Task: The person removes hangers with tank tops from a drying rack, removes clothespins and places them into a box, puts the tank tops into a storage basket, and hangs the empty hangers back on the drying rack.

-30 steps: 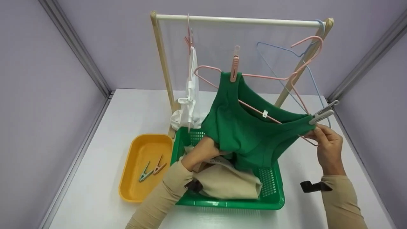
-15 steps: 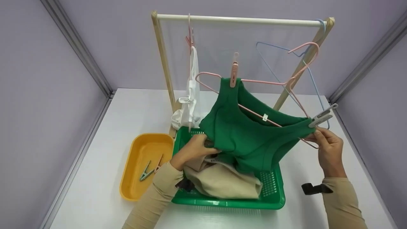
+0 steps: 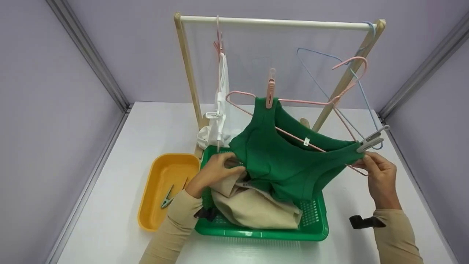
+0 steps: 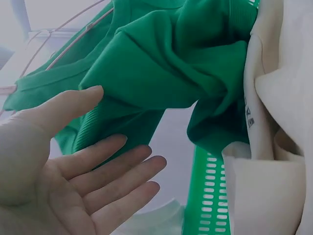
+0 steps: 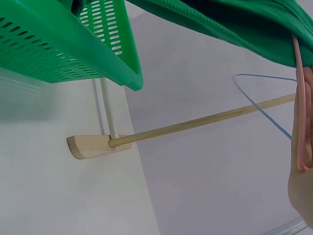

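Green sleeveless cloth top [image 3: 289, 159], draping from a pink wire hanger [image 3: 304, 102] over a green plastic basket [image 3: 242, 233], is likely handling light and limp, favouring its clipped shoulders for grip; the right hand [image 3: 381, 179] is pinching one; the left hand [image 3: 214, 170] is holding nothing, fingers spread.

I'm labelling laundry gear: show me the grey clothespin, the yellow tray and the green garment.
Grey clothespin [image 3: 366, 145], head view, near its clamping end.
Yellow tray [image 3: 163, 178], head view, bare inside floor.
Green garment [image 3: 285, 161], head view, front fabric.
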